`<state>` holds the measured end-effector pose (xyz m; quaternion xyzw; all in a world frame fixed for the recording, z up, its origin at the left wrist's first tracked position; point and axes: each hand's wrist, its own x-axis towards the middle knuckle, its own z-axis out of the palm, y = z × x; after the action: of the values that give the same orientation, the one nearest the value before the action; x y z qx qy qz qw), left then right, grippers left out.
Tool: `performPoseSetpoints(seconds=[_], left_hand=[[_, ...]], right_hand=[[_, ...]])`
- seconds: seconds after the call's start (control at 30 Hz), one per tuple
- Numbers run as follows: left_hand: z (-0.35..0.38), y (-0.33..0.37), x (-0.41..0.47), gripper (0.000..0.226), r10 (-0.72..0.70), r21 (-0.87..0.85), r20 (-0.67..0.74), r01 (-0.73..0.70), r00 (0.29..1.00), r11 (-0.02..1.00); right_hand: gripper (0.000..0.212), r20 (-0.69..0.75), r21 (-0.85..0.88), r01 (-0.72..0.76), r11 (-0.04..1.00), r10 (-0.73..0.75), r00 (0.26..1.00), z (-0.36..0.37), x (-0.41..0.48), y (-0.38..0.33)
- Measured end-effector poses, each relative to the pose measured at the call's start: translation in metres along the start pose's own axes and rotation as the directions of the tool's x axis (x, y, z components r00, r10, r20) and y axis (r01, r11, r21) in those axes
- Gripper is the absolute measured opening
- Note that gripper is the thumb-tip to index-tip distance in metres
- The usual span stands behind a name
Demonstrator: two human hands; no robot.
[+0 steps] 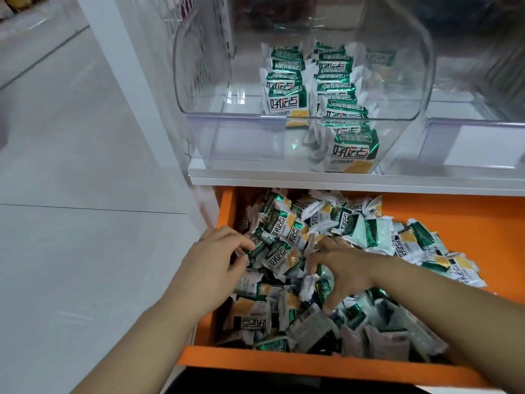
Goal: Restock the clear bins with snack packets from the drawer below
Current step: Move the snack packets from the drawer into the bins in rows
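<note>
Both in the drawer [312, 362], lower centre: left hand [218, 257] and right hand [343, 268] curl their fingers round a clump of packets [284, 240]. Bin [235, 137] at upper centre is part full. Squeeze the clump from both sides and lift straight up to the bin opening, since loose ones will likely spill.

One wide-angle camera, worn on the person's head, looks forward and steeply down, close above the open orange drawer [312, 365] in the lower half of the view. The left hand [216, 260] and right hand [349, 268] lie among the snack packets [287, 231], forearms crossing the bottom edge. The clear bin [235, 137] on the white shelf [341, 182] stands just beyond, and the floor [71, 251] fills the left side.
</note>
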<state>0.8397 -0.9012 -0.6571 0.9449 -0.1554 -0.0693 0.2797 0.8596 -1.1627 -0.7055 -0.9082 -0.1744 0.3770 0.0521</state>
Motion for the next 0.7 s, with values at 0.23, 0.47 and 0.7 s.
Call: performPoseSetpoints(seconds=[0.23, 0.47, 0.7], left_hand=[[0.001, 0.0, 0.001, 0.022, -0.009, 0.031, 0.011, 0.009, 1.0, 0.999], [0.002, 0.0, 0.001, 0.022, -0.006, 0.031, 0.012, 0.005, 1.0, 1.0], [0.002, 0.001, -0.001, 0.021, -0.02, 0.037, 0.025, 0.019, 0.999, 0.999]], right_hand=[[0.085, -0.018, -0.3, 0.078, 0.951, -0.087, 0.996, 0.006, -0.013, 0.001], [0.09, -0.065, -0.379, 0.071, 0.923, -0.104, 0.992, 0.021, -0.012, 0.001], [0.072, -0.073, -0.287, 0.082, 0.955, -0.107, 0.992, 0.012, -0.013, -0.006]])
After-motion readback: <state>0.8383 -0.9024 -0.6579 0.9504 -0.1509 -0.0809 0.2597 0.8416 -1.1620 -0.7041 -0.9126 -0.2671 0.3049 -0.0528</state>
